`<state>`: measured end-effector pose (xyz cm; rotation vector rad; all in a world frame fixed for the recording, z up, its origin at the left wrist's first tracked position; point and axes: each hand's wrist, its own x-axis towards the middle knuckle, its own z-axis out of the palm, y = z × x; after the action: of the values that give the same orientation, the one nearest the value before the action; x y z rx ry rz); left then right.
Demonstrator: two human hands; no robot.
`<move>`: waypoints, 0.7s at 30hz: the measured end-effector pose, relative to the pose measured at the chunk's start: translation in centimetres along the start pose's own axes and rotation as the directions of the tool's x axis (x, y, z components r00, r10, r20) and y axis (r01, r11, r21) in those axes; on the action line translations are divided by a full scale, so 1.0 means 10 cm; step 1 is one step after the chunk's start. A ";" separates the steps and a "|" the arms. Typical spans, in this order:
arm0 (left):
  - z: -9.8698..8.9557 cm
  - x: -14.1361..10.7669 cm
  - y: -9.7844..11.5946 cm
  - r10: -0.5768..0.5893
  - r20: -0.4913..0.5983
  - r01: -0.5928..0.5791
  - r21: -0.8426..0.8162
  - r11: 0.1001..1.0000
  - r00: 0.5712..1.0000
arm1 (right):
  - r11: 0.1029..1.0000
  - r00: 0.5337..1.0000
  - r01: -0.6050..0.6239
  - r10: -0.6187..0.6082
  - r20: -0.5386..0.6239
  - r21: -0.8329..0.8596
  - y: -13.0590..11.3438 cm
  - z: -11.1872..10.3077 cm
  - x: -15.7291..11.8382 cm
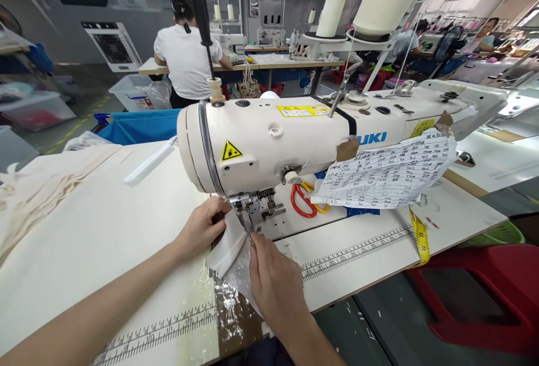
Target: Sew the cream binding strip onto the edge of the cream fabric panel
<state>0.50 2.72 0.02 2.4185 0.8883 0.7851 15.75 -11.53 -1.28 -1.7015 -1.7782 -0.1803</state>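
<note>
- While the left hand [206, 225] is closed on the upper part of the white fabric [229, 245], beside the needle area, the right hand [278, 282] is clamped on a slim metal tool [246, 228] pointing up toward the needle area.
- The two hands are apart, one on either side of the fabric, which lies in front of and just below the head of the sewing machine [261, 141].
- Behind the needle area, scissors [304, 202] with red handles lie near a yellow-handled pair [322, 206].
- A handwritten sheet [383, 175] is fixed to the machine's front.
- Printed rulers mark the counter [143, 248]; a yellow tape measure [420, 237] hangs over its edge, near a red stool [501, 293].
- Pale cloth [46, 186] is heaped at far left.
- Beyond, a person in a white shirt [185, 57] sits facing away.
</note>
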 end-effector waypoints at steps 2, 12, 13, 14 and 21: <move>0.00 0.00 0.01 0.023 -0.003 -0.023 0.010 1.000 1.000 | 1.000 1.000 -0.001 0.001 -0.002 -0.019 0.00 0.00 0.01; -0.04 -0.01 0.09 0.445 0.085 -0.446 0.343 0.827 0.891 | 0.992 0.999 0.005 -0.010 -0.039 -0.125 -0.06 0.02 0.00; -0.06 -0.02 0.11 0.437 0.121 -0.451 0.343 0.824 0.891 | 0.991 0.998 0.000 -0.007 -0.055 -0.136 -0.08 -0.01 -0.03; -0.09 -0.03 0.13 0.425 0.157 -0.452 0.341 0.824 0.892 | 0.992 0.998 -0.008 0.000 -0.060 -0.127 -0.09 -0.04 -0.08; -0.07 -0.18 0.32 0.241 0.303 -0.358 0.428 0.830 0.922 | 0.982 0.987 -0.156 0.152 0.047 0.110 -0.15 -0.22 -0.78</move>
<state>0.31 -0.61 1.78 3.0677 0.6656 0.3861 14.68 -19.42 -3.30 -1.7617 -1.6428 0.0209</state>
